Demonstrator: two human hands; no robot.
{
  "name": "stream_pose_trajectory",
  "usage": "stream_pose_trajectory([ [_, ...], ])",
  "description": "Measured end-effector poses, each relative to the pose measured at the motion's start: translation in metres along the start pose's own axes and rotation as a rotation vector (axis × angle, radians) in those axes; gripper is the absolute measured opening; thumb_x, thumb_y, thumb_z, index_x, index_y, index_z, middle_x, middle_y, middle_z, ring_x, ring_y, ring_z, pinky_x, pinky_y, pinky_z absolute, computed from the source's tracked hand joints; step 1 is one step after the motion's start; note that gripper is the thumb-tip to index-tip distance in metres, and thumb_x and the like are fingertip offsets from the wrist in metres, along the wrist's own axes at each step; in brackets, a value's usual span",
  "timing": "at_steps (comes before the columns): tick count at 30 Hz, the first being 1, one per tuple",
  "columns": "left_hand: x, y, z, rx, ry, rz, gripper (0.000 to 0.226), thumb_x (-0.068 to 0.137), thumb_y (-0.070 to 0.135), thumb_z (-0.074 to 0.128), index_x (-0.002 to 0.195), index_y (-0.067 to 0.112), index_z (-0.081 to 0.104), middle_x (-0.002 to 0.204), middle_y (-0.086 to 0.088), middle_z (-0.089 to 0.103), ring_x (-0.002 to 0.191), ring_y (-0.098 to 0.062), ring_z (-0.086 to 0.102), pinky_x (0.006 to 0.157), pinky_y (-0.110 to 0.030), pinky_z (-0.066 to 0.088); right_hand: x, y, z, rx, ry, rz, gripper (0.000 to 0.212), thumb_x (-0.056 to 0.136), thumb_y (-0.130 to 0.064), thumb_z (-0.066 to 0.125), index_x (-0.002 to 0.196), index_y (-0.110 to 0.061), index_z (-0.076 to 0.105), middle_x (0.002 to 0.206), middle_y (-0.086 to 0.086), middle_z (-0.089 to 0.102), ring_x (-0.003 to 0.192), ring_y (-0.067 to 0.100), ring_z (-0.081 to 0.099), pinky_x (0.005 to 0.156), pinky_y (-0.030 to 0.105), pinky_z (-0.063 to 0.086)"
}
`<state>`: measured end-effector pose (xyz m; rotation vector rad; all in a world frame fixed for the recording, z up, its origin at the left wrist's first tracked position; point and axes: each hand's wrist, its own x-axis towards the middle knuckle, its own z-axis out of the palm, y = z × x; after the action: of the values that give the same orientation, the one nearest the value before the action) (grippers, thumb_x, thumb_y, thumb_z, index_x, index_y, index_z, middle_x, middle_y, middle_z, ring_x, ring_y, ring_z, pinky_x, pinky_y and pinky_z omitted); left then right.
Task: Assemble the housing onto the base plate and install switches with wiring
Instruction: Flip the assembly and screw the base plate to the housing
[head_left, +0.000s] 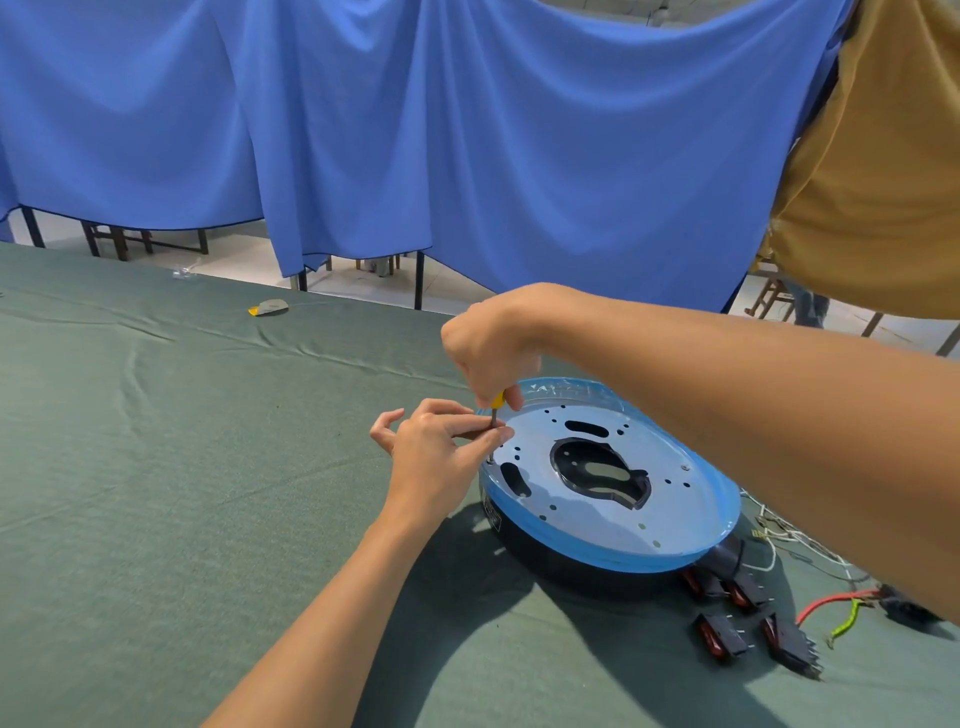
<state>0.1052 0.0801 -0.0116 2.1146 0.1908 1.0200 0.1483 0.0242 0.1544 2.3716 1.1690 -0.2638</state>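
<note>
While the round base plate (571, 514), faced in blue film and pierced with small holes, slots and a large central opening, sits on top of the black housing (571, 569), the pair rests on the green-clothed table (156, 467) toward its right side, a little in from the far edge. A screwdriver (497, 401) with a yellow handle stands nearly upright, its tip at a hole by the plate's left rim. The right hand (488, 348) comes down from above, fingers curled tight round the handle. The left hand (436, 452) pinches the metal shaft between thumb and forefingers, while its little finger stands apart from the others.

Just beside the housing, toward the table's near right corner, lie four black switches (722, 631) with red faces. Past them, nearer the right edge, trail white wires (789, 535), a red wire (826, 603) and a green wire (847, 621). Well apart, by the far edge, lie a small grey and yellow object (270, 307) and a scrap of clear plastic (184, 270). A blue curtain (467, 130) hangs behind the table.
</note>
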Motion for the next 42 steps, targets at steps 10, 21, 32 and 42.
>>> stream_pose_trajectory([
  [10,0.001,0.002,0.001,0.013,-0.041,0.043,0.004,0.078,0.038,0.076,0.079,0.035,0.079,0.074,0.034,0.053,0.093,0.027,0.041,0.098,-0.037,0.012,-0.01,0.002,-0.001,0.166,-0.101,0.181,0.016,0.09,-0.013,0.054,0.078,-0.007,0.063,0.072,0.002,0.07,0.052,0.016,0.044,0.046,0.02,0.036],
  [21,0.001,0.002,-0.002,0.005,-0.039,0.022,0.008,0.078,0.041,0.075,0.08,0.035,0.079,0.073,0.035,0.054,0.095,0.011,0.048,0.099,-0.034,0.012,-0.011,0.002,0.002,-0.272,0.058,-0.163,0.031,0.083,-0.023,0.072,0.058,-0.022,0.054,0.053,-0.011,0.06,0.064,0.011,0.061,0.047,0.021,0.037],
  [32,-0.001,0.003,-0.001,-0.018,-0.044,0.013,0.011,0.077,0.043,0.076,0.085,0.035,0.078,0.075,0.034,0.055,0.094,0.022,0.042,0.103,-0.04,0.014,-0.004,0.011,0.004,0.128,-0.071,0.13,0.023,0.091,-0.028,0.064,0.075,-0.013,0.065,0.063,-0.005,0.066,0.052,0.013,0.051,0.046,0.02,0.043],
  [42,0.004,0.001,0.0,0.0,-0.059,0.036,0.004,0.077,0.038,0.077,0.08,0.035,0.079,0.076,0.034,0.053,0.093,0.026,0.04,0.1,-0.037,0.013,-0.018,0.014,0.008,-0.007,0.052,0.024,0.019,0.081,-0.035,0.073,0.077,-0.018,0.067,0.073,-0.003,0.072,0.059,0.01,0.056,0.05,0.021,0.039],
])
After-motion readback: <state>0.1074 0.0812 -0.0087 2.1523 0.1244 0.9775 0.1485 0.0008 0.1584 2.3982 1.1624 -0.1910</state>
